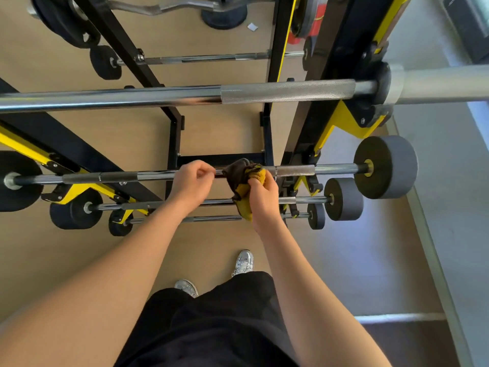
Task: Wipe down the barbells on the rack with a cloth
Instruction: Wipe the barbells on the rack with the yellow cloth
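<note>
Your right hand (262, 197) fingers clamp the cloth (244, 181) around the barbell (158, 175), left hand (193, 181) curled beside it, empty-looking; lower bars await, I'd judge.

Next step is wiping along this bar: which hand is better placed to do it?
Right. The right hand holds the cloth, bunched against the bar. The left hand grips the bar bare beside it, so it seems better suited to steadying.
</note>
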The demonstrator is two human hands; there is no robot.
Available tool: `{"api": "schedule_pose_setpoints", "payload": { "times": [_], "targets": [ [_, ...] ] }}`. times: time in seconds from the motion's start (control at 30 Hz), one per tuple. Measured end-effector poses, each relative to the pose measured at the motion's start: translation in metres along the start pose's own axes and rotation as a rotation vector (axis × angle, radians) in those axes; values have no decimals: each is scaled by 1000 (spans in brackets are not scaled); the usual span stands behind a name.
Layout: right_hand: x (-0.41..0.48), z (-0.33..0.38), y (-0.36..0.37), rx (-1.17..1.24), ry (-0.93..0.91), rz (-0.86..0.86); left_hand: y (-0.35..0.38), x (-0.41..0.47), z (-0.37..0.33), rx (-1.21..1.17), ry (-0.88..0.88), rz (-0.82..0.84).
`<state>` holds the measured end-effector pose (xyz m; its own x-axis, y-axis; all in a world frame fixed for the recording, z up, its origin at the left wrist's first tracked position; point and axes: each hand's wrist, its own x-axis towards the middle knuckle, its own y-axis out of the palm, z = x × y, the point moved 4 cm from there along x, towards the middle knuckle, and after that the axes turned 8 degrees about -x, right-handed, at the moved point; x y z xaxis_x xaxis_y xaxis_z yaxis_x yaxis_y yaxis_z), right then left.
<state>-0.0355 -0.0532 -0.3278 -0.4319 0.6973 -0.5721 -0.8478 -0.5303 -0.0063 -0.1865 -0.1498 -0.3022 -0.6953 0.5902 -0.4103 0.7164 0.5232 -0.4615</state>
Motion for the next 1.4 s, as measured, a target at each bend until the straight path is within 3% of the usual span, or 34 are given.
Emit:
{"api": "schedule_pose_setpoints", "payload": {
  "times": [0.1,0.17,0.27,0.37,0.5,0.67,0.73,0.87,0.97,1.13,1.23,1.33,1.4],
  "targets": [
    [-23,-4,21,-102,-147,283,15,-16,-7,-299,-191,348],
    [-38,-10,37,-208,-222,451,15,-24,-4,-327,-222,460],
    [-44,-28,43,-82,-153,337,-1,-25,17,-213,-162,401],
    [-43,-51,42,-6,-27,192,-22,-31,43,-178,-164,461],
    [-61,-74,67,-238,-24,340,-47,-43,83,-219,-198,569],
    [-73,-100,95,-819,-148,-62,-85,-40,136,116,-32,195],
    [-76,-110,107,-870,-245,-139,-92,-35,160,184,-14,116],
    [-62,-135,122,-705,-330,-193,-92,-19,211,139,-25,143],
    [-26,-148,135,-746,-364,-234,-80,1,239,-19,-51,174],
    [59,-169,169,-960,-616,-291,-49,53,282,-80,6,-68],
    [108,-194,181,-971,-662,-339,-28,80,306,-66,139,-158],
    [142,-220,195,-1249,-797,-522,-12,102,328,14,336,-190],
    [154,-243,217,-1336,-953,-306,-8,113,346,161,472,-302]
  ]
}}
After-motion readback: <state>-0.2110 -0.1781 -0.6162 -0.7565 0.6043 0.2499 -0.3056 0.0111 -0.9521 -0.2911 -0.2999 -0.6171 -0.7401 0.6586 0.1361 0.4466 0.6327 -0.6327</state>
